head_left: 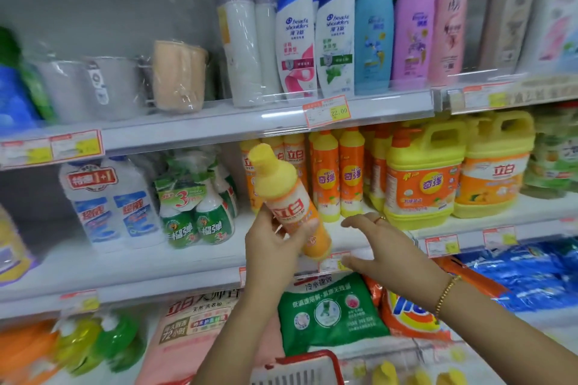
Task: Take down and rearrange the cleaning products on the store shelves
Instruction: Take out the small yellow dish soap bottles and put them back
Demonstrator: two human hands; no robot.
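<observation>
My left hand point(271, 247) grips a yellow-capped orange dish-soap bottle point(287, 201) around its lower body, tilted with the cap up and to the left, in front of the middle shelf point(187, 255). My right hand point(380, 245) hovers just right of the bottle with fingers spread and relaxed, holding nothing. Behind them stand rows of the same orange bottles point(339, 176) and two big yellow detergent jugs point(422, 178).
The top shelf carries shampoo bottles point(316, 37). White cleaner bottles point(109, 200) and green spray packs point(197, 197) stand at the middle left. Detergent bags point(328, 311) lie on the lower shelf. A red basket point(309, 364) sits at the bottom edge with yellow caps beside it.
</observation>
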